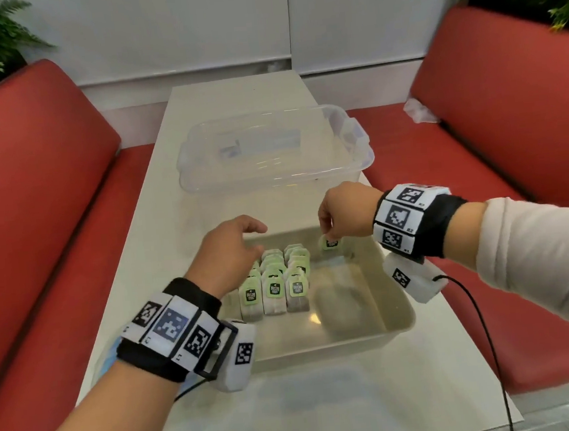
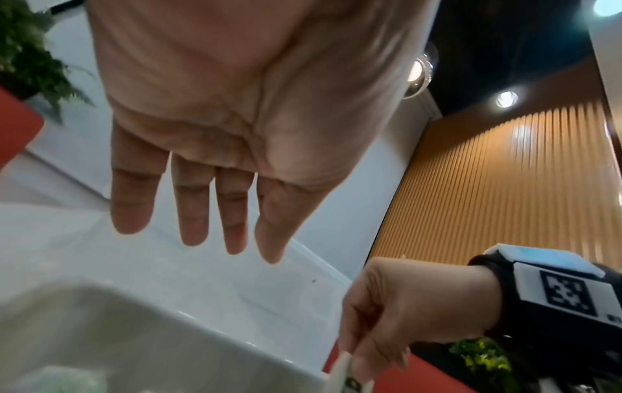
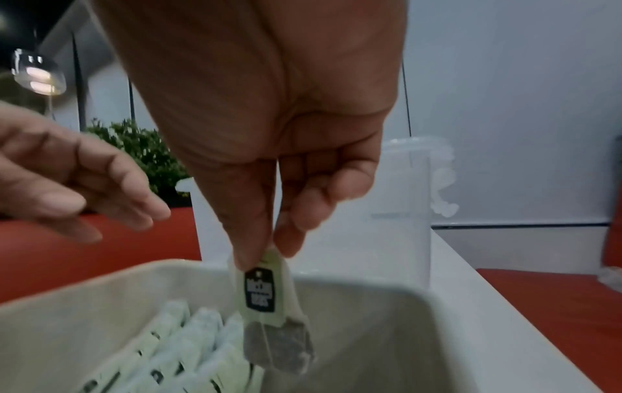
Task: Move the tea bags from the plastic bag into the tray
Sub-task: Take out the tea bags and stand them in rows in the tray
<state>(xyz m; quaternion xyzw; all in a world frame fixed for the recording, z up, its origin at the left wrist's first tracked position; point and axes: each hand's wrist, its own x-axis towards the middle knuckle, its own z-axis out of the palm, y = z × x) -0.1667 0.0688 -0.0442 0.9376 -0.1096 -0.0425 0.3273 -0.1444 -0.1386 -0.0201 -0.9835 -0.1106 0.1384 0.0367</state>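
Note:
A beige tray (image 1: 397, 325) sits on the white table near me. Several tea bags (image 1: 275, 285) with green tags stand in rows in its left half. My right hand (image 1: 329, 227) hangs over the tray's far right part and pinches one tea bag (image 3: 266, 300) by its green tag between thumb and forefinger; the bag dangles just inside the tray (image 3: 397, 332). My left hand (image 1: 244, 239) hovers over the tray's far left corner, fingers straight and holding nothing, as the left wrist view (image 2: 208, 207) confirms. No plastic bag shows on the table.
A clear plastic storage box (image 1: 270, 147) stands beyond the tray. Red bench seats (image 1: 51, 201) flank the table on both sides, with a crumpled clear wrapper (image 1: 420, 110) on the right seat. A black cable (image 1: 485, 328) runs from my right wrist.

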